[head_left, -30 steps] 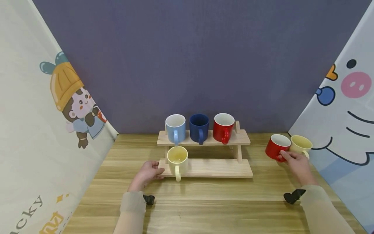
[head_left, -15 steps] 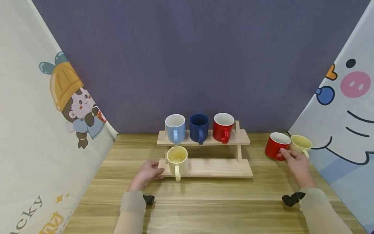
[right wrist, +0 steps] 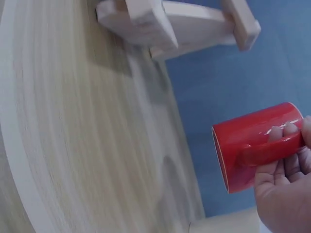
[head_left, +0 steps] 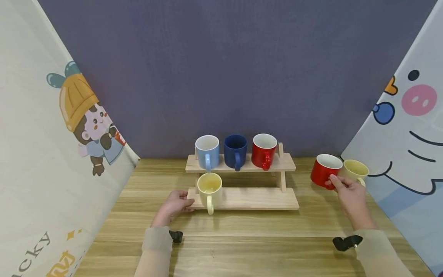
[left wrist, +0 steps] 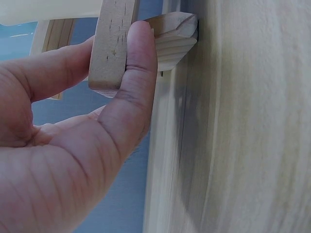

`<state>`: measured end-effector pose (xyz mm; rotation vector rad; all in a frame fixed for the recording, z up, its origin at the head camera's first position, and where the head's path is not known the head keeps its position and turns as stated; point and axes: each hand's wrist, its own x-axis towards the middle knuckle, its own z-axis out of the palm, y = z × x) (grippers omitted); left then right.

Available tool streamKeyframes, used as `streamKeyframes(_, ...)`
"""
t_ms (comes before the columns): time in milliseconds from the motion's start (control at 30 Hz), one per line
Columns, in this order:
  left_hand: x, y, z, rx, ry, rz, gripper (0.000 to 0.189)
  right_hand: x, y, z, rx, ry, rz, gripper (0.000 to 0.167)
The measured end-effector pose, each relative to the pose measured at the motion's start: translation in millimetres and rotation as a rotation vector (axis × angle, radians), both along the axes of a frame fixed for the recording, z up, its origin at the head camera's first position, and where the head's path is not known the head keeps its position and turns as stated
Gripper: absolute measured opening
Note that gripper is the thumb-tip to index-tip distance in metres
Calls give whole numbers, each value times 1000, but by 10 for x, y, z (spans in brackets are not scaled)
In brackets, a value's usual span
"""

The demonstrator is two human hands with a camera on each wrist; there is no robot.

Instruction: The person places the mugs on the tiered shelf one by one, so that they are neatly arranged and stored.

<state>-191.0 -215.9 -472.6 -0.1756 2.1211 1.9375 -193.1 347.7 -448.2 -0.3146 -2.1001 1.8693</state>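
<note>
My right hand (head_left: 353, 197) holds a red mug (head_left: 322, 174) with a white inside by its handle, at the right of the table. In the right wrist view the fingers curl through the handle, and the mug (right wrist: 238, 141) hangs off the wooden table. Right beside it stands a yellow mug (head_left: 357, 171), partly hidden by the hand. My left hand (head_left: 174, 204) grips the left end of the lower board of a two-tier wooden rack (head_left: 259, 198). Thumb and fingers pinch that board end (left wrist: 111, 53) in the left wrist view.
On the rack's upper board stand a light blue mug (head_left: 208, 154), a dark blue mug (head_left: 235, 151) and another red mug (head_left: 263, 152), handles forward. A pale yellow mug (head_left: 210, 190) sits at the lower board's left. A dark backdrop (head_left: 221, 77) rises behind the table (head_left: 242, 242).
The right hand has raised the red mug from the table and shifted it slightly left, apart from the yellow mug. The left hand stays on the rack.
</note>
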Motion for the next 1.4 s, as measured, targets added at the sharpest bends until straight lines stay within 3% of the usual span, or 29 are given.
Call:
streamKeyframes(100, 7, -2, 6, -5, 1, -10, 40, 50, -65, 47, 68, -24, -34, 33)
streamKeyframes(333, -3, 0, -7, -1, -5, 0, 42, 172, -215, 165, 23, 2, -37, 28)
streamKeyframes(500, -14, -1, -10, 4, -3, 2, 40, 273, -371, 234, 130, 14, -45, 34)
streamKeyframes(900, -1, -10, -14, -11, -1, 3, 40, 488, -727, 344, 104, 50, -83, 32)
streamKeyframes(1100, 11, -9, 2, -14, 1, -2, 41, 591, -890, 358, 156, 79, -80, 32)
streamKeyframes(1400, 17, -5, 9, -3, -1, 3, 39, 711, -1148, 392, 52, 59, -78, 29)
